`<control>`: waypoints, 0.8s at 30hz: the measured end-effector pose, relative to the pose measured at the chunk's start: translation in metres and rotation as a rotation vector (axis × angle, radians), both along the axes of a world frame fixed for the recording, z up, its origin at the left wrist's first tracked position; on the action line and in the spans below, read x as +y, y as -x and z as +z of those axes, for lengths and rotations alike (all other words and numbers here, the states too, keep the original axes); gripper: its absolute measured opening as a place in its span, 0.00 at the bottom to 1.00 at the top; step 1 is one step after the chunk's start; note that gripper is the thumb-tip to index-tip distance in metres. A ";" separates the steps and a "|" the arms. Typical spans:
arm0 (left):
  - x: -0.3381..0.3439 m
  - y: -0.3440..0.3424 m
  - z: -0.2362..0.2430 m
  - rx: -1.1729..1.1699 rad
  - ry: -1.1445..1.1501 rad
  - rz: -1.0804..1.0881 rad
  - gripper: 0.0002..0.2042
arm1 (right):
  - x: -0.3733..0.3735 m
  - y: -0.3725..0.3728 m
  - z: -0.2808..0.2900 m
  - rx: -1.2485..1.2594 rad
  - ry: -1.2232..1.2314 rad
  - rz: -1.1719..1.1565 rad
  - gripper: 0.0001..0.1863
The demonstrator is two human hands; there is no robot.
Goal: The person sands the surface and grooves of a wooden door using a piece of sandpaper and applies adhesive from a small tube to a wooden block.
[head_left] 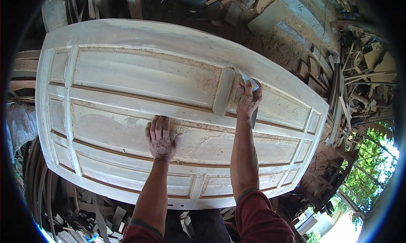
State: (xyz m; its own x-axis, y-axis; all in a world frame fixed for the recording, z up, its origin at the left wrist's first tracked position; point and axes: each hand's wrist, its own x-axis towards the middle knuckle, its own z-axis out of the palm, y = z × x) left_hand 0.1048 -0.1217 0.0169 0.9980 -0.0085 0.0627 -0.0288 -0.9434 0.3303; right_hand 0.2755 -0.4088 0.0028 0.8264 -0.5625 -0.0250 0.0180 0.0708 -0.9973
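Right hand [249, 98] closed round a small white bottle [254, 85], nozzle [243, 76] aimed toward the far rail of a panelled door [135, 29], just right of a short crosspiece [223, 90]; left hand [162, 142] laid palm-down on the door, fingers slightly apart. Door lies face up beneath both hands; nozzle contact with wood cannot be told. Judgement: squeeze lightly, keep the nozzle close, clear loose sawdust [207, 83] first, brace with the left hand
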 end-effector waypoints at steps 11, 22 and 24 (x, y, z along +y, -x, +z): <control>0.000 0.001 0.000 0.013 -0.003 -0.001 0.37 | 0.006 -0.004 0.009 0.076 0.062 0.095 0.19; 0.000 0.000 -0.001 0.024 0.002 -0.004 0.37 | -0.004 -0.007 -0.001 0.167 0.152 0.173 0.16; 0.001 0.002 -0.002 0.014 -0.009 -0.008 0.37 | -0.003 -0.007 -0.001 0.173 0.159 0.184 0.16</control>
State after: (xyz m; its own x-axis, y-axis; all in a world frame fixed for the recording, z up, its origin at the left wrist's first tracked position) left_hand 0.1030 -0.1203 0.0151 0.9987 -0.0166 0.0490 -0.0316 -0.9461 0.3223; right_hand 0.2829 -0.4116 0.0023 0.9060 -0.4118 -0.0977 -0.1516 -0.1001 -0.9834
